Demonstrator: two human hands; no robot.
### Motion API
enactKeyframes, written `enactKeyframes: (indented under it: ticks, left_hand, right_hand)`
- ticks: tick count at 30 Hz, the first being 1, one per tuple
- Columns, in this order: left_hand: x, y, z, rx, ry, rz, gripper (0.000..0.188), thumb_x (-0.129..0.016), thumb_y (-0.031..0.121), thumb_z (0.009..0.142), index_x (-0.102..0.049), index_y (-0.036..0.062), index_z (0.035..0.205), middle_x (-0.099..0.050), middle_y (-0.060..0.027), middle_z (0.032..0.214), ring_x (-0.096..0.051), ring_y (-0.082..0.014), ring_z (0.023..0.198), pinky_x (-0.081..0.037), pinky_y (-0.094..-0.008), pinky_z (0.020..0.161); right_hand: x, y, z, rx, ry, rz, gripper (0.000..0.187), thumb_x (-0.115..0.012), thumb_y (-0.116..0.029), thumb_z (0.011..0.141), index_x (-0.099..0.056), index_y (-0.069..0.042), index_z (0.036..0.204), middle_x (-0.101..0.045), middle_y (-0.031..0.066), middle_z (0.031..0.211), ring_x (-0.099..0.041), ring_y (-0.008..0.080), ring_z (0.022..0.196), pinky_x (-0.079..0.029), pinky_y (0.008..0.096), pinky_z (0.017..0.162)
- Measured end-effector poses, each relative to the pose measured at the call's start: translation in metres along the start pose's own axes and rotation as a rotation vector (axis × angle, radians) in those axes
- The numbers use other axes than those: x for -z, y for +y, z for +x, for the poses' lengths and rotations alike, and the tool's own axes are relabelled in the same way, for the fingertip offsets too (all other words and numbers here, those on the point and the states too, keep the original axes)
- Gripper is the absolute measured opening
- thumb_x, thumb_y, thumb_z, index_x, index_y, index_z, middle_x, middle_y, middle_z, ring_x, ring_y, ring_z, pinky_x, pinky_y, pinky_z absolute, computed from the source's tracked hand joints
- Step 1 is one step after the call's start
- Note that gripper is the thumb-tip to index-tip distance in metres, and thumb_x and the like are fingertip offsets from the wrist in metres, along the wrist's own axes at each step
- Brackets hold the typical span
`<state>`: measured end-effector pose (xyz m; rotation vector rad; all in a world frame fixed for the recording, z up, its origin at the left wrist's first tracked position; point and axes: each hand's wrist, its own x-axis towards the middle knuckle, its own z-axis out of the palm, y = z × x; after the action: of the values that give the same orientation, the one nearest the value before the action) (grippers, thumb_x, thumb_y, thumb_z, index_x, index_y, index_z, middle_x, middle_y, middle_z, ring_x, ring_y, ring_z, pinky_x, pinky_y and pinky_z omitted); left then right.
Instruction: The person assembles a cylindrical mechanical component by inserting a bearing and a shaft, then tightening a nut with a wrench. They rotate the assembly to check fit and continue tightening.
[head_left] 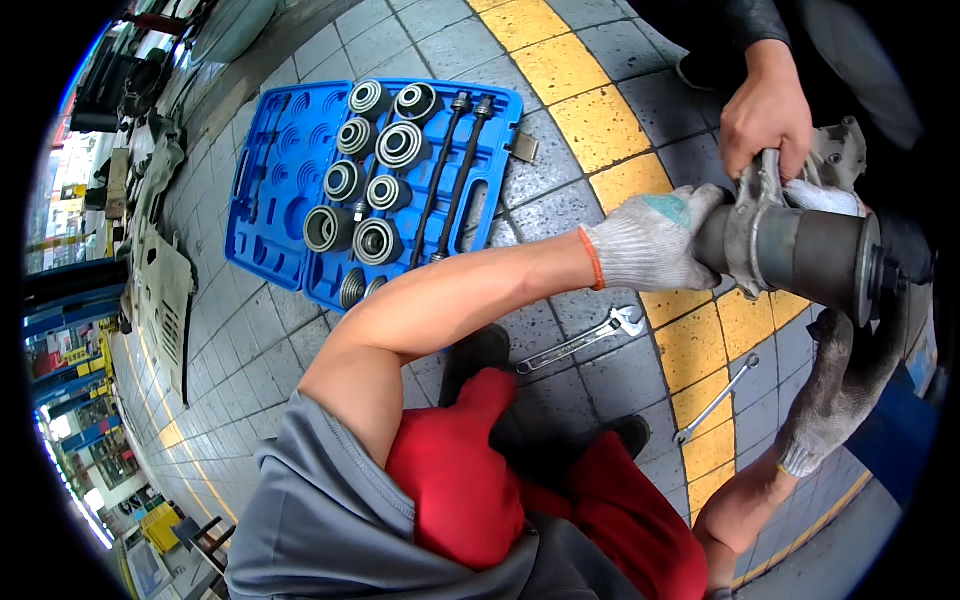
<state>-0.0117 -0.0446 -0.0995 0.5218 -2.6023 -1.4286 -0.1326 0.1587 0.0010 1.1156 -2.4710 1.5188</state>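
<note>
My left hand (660,238), in a pale knit glove with an orange cuff, is wrapped round the left end of a dark metal cylinder (815,255). A metal arm's ring (745,235) encircles that cylinder beside my fingers. At the cylinder's right end sits a bolt head (885,272). My right hand (835,395), in a soiled grey glove, reaches up from below to this end. Its thumb stands apart beneath the cylinder; the other fingers curve up into the dark rim, and what they grip is hidden. Another person's bare hand (765,110) grasps the metal arm from above.
An open blue socket case (262,200) with several stepped round adapters and two long threaded rods lies on the tiled floor at left. An adjustable wrench (620,322) and a combination wrench (718,400) rest nearer my feet. A yellow stripe (570,75) crosses the floor.
</note>
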Motion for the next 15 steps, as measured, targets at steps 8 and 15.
enactKeyframes:
  ticks: [8,15]
  left_hand:
    - [-0.01,0.001,0.0,-0.018,-0.026,-0.072,0.091,-0.087,0.042,0.071,-0.045,-0.0019,0.138,-0.062,-0.0244,0.127,-0.065,-0.0412,0.115,-0.054,-0.0439,0.097]
    - [-0.011,-0.003,0.001,-0.084,-0.027,-0.26,0.079,-0.088,0.026,0.077,-0.049,0.0024,0.141,-0.068,-0.0166,0.126,-0.067,-0.0267,0.117,-0.054,-0.0373,0.1]
  right_hand:
    - [-0.008,-0.012,-0.012,0.059,-0.024,-0.004,0.06,-0.061,-0.017,0.103,-0.039,-0.002,0.157,-0.055,0.0184,0.14,-0.064,0.0204,0.103,-0.056,0.0326,0.086]
    - [-0.012,-0.019,-0.029,0.117,-0.032,0.06,0.061,-0.061,-0.011,0.102,-0.038,-0.004,0.158,-0.053,0.0145,0.143,-0.063,0.0175,0.1,-0.055,0.031,0.085]
